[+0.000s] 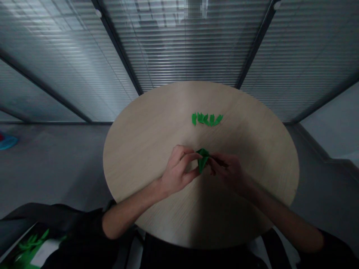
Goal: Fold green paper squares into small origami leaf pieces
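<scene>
A folded piece of green paper (pixel 203 160), pointed at its lower end, is held up over the middle of the round table (pixel 146 130). My left hand (pixel 179 168) pinches its left side between thumb and fingers. From the right, my right hand (pixel 228 168) grips the opposite edge, its fingertips partly in shadow. Beyond both hands, several small green folded paper pieces (pixel 206 118) lie in a row on the wood, apart from my fingers.
At the lower left, a box (pixel 17 243) holds more green pieces and a white sheet (pixel 46 251). Glass panels with blinds (pixel 187 56) stand behind the table. A blue and red object (pixel 8 142) lies on the floor at far left.
</scene>
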Tool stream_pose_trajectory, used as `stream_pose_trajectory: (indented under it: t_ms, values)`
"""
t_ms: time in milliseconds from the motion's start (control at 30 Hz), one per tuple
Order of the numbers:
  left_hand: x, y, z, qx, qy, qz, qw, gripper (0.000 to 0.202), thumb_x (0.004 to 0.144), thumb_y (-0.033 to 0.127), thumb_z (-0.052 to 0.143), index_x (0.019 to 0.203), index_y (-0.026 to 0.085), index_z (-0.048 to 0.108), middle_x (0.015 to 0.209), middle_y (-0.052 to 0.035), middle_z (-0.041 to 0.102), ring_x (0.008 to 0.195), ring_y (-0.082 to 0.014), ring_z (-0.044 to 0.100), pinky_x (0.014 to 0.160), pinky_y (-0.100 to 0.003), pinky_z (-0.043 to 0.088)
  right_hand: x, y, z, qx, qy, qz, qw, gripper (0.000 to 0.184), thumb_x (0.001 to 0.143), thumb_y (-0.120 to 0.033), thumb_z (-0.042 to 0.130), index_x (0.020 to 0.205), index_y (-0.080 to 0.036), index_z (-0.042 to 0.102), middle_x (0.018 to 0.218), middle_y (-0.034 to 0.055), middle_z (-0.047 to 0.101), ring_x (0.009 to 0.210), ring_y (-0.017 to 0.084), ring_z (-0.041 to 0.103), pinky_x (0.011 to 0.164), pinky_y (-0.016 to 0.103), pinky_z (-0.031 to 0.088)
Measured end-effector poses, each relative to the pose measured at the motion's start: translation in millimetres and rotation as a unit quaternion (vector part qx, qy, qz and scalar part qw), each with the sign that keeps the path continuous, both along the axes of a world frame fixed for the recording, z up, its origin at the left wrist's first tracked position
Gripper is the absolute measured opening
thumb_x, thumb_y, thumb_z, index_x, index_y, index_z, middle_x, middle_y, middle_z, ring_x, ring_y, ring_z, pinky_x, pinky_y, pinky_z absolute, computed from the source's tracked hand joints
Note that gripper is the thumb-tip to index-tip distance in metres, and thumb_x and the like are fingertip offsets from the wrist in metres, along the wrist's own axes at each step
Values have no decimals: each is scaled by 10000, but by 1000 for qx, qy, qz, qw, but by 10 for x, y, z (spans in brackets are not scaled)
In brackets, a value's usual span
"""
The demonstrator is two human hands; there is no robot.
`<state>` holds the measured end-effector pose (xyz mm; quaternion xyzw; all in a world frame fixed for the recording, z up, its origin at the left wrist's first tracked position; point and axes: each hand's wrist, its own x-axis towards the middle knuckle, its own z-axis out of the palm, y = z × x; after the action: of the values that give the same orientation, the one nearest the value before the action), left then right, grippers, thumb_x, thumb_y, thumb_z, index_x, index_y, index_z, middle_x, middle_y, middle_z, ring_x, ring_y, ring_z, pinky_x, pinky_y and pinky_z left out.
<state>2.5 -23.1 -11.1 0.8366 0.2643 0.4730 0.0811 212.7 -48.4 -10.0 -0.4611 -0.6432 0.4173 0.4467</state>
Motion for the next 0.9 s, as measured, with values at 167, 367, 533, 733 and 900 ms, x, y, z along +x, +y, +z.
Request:
stream_pose_trajectory:
  t_ms: [167, 367, 533, 733, 900]
  values:
    - [23, 19, 26, -24, -37, 11, 999, 159, 963, 159, 673, 1105, 224, 645, 1031, -57, 649, 950, -200, 624, 793, -339, 541, 23, -32, 85, 6, -25, 41, 999, 532, 1046, -599, 500, 910, -167, 779, 609, 7, 635, 513, 122, 573, 511, 238, 454]
    - [61, 40, 120, -96, -92, -35, 991, 111, 980, 102, 632, 1031, 199, 647, 1062, -66, 679, 995, -178, 669, 855, -337, 574, 76, -37, 126, 40, 0, -46, 998, 497, 1071, -526, 482, 816, -183, 734, 609, 1, 596, 515, 119, 518, 512, 254, 432]
    - [76, 36, 109, -193, -131, -79, 969, 57, 1010, 152, 626, 1033, 199, 649, 1084, -79, 717, 1006, -186, 704, 898, -373, 597, 120, -15, 122, 89, 3, -59, 994, 293, 957, -361, 695, 1232, -261, 696, 1076, 68, 692, 825, 166, 643, 680, 270, 564]
    - [80, 24, 94, -238, -125, -116, 956, 55, 1011, 161, 637, 1036, 202, 664, 1128, -84, 710, 1069, -195, 699, 966, -384, 585, 116, -15, 105, 36, 64, 63, 995, 260, 992, -381, 646, 1227, -284, 701, 1287, 96, 615, 962, 179, 680, 726, 268, 603]
    - [51, 56, 100, -183, -103, -75, 975, 37, 986, 166, 672, 1004, 198, 677, 1027, -64, 632, 975, -182, 636, 858, -333, 559, 102, 9, 26, -22, 113, 38, 993, 298, 992, -428, 681, 1233, -252, 679, 949, 39, 689, 731, 137, 668, 617, 232, 580]
